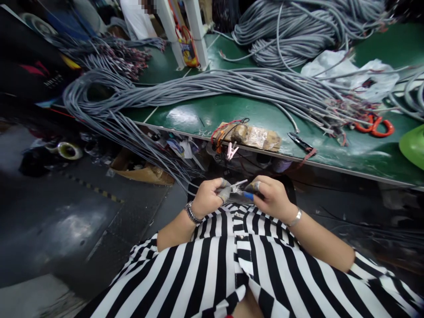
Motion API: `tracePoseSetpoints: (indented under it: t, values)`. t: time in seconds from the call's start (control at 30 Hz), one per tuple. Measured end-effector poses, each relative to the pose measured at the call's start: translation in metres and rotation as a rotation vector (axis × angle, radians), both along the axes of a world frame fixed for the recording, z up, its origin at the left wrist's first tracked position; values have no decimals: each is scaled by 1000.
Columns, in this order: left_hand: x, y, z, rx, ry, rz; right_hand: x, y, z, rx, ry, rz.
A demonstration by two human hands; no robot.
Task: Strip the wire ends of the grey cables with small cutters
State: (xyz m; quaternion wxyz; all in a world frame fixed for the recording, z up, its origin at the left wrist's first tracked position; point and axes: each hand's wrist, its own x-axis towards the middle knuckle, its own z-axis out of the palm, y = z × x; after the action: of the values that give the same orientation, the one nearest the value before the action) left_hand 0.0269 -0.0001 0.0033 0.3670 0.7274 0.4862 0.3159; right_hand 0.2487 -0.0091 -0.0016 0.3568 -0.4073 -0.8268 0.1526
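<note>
My left hand [208, 196] and my right hand [270, 197] are held close together in front of my striped shirt, below the bench edge. Both are closed in a pinch around a thin grey cable end [236, 189] with small wires sticking out. Grey finger cots cover some fingertips, and one right finger wears a blue cot. A watch sits on my left wrist and a bangle on my right.
A green workbench [198, 117] carries long bundles of grey cables [232, 86], a taped block with wires and pink clips [247, 134], cutters [300, 141], orange-handled scissors [376, 126] and a green object [414, 145]. Coiled cables [298, 31] lie behind. A person stands at the far end.
</note>
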Motion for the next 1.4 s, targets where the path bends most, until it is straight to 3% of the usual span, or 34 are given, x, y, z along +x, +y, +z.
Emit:
tracePoseSetpoints:
  t: [0.07,0.17,0.33,0.4,0.47,0.53,0.67,0.77,0.87,1.07,1.13,1.2,1.3,1.4]
  values:
    - [2,1,0,7,-38,6,0,-1,0,-13,64,16]
    - [6,-1,1,44,-47,-46,-6,7,-8,-102,204,-160]
    - [12,-16,1,190,84,-501,3,32,-24,-312,517,-535]
    - [11,-15,0,202,109,-417,16,35,-21,-311,599,-544]
    - [6,-8,-2,190,96,-194,26,30,-12,-296,554,-433]
    - [1,-1,-3,204,79,-60,31,21,0,-255,431,-318]
    - [0,6,-6,340,97,-3,24,8,14,-314,315,-246]
    - [5,3,-8,490,153,-10,12,6,13,-491,333,-161]
    - [8,3,-8,514,212,-51,4,5,10,-475,258,-106]
    - [-1,17,-2,22,185,-411,13,2,10,-134,67,-67]
    - [-2,19,-1,-56,132,-430,19,2,10,-96,19,-37]
    - [-1,18,-2,17,107,-311,25,3,11,-107,-32,-71]
    - [0,15,-4,351,196,-105,37,3,17,-101,-136,-199]
    - [1,13,-3,625,299,-54,46,1,29,0,-279,-262]
